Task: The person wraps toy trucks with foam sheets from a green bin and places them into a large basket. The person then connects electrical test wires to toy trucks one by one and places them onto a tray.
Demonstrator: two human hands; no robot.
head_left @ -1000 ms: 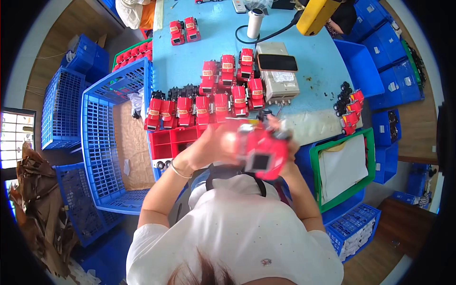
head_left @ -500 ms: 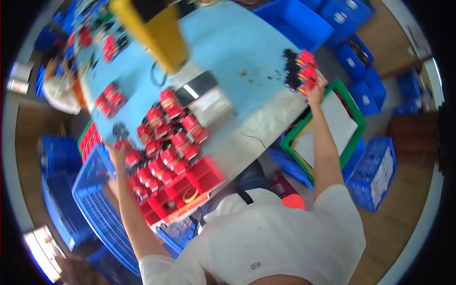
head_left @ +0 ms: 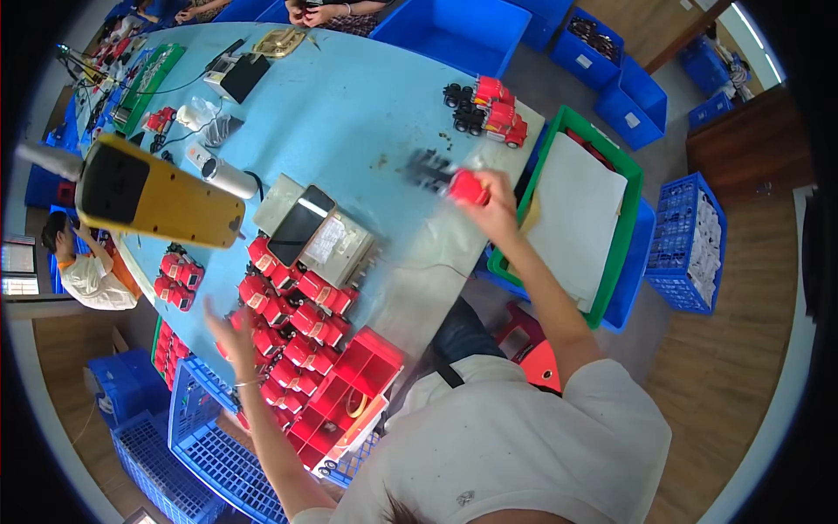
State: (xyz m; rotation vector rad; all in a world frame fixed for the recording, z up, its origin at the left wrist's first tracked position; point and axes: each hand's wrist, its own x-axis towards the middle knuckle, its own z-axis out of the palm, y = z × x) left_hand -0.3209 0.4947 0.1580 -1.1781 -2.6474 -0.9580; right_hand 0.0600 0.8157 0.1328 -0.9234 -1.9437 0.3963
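My right hand (head_left: 497, 210) is closed on the red cab end of a toy truck (head_left: 469, 187); its black chassis, blurred by motion, points left over the table. Beyond it, red toy trucks (head_left: 496, 115) with black chassis stand side by side near the table's right edge. My left hand (head_left: 232, 336) has its fingers apart and holds nothing that I can see. It is over the left side of a cluster of red toy trucks (head_left: 316, 325), close to them. Whether it touches one is unclear.
A red compartment tray (head_left: 370, 356) lies at the near table edge, beside a boxy device with a dark screen (head_left: 303, 225). A yellow and black device (head_left: 157, 190) hangs over the left side. A green-rimmed tray (head_left: 630, 218) stands right, a blue crate (head_left: 179, 410) left. Other people sit around the table.
The view has turned. My right hand has come away from the trucks at the right edge, with one toy truck in it. My left hand, earlier at a red truck, now has its fingers spread.
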